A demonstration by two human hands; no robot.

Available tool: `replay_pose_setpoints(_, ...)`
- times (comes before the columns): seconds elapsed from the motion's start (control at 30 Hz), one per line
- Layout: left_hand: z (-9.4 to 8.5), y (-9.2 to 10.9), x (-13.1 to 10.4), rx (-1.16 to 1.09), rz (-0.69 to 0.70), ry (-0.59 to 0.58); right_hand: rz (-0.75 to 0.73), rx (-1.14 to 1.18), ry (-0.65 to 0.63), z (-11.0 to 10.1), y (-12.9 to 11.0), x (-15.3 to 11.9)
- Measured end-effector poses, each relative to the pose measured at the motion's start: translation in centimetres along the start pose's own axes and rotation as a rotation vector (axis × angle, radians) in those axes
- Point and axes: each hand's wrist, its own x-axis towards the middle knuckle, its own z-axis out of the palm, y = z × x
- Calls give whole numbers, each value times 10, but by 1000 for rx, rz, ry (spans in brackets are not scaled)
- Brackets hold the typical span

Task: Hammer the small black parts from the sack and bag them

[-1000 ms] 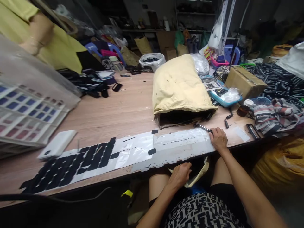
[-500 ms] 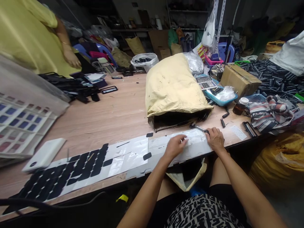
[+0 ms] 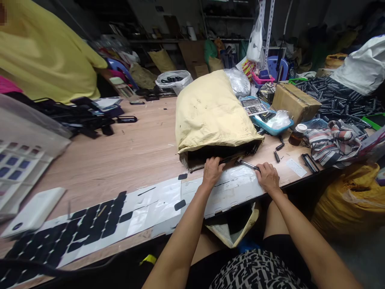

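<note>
My right hand [image 3: 267, 177] is closed round the dark handle of what looks like a small hammer [image 3: 249, 165]. Its metal shaft points left and its dark head lies near the sack's mouth. My left hand [image 3: 213, 173] is at the open mouth of a pale yellow sack [image 3: 215, 112], fingers curled, with a dark piece partly showing at the fingertips. What exactly it grips is hidden. Beneath both hands a whitish board [image 3: 237, 186] lies along the table edge. Black pieces show at the right corner of the sack's dark opening.
Black rounded pads [image 3: 93, 218] on a white sheet lie left. A calculator [image 3: 253, 106], blue tray [image 3: 275, 125], cardboard box [image 3: 296, 102] and brown bottle [image 3: 297, 135] stand right. A person in a yellow shirt [image 3: 54, 56] is across the table. Another open bag [image 3: 233, 228] hangs below the edge.
My left hand has moved forward from over the board to the sack's mouth, and its fingers have curled. My right hand keeps its hold on the hammer. The view has shifted slightly right.
</note>
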Motion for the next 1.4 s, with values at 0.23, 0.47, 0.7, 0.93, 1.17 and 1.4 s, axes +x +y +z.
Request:
replay_pose_setpoints(0.23, 0, 4, -57, -162, 51, -73, 9, 9, 1, -1, -1, 0)
replay_pose_setpoints(0.47, 6, 4, -57, -231, 51, -50, 21, 72, -1, -3, 3, 1)
replay_pose_setpoints(0.7, 6, 3, -55, -253, 33, -51, 78, 490, -10, -24, -10, -23)
replay_pose_setpoints(0.93, 5, 3, -55, -278, 12, -40, 48, 537, -49, -33, -29, -42)
replay_pose_setpoints(1.17, 4, 4, -53, -286, -13, -67, 40, 537, -48, -33, -37, -42)
replay_pose_setpoints(1.4, 2, 6, -51, -288, -43, -76, -6, 464, -100, -29, -44, -39)
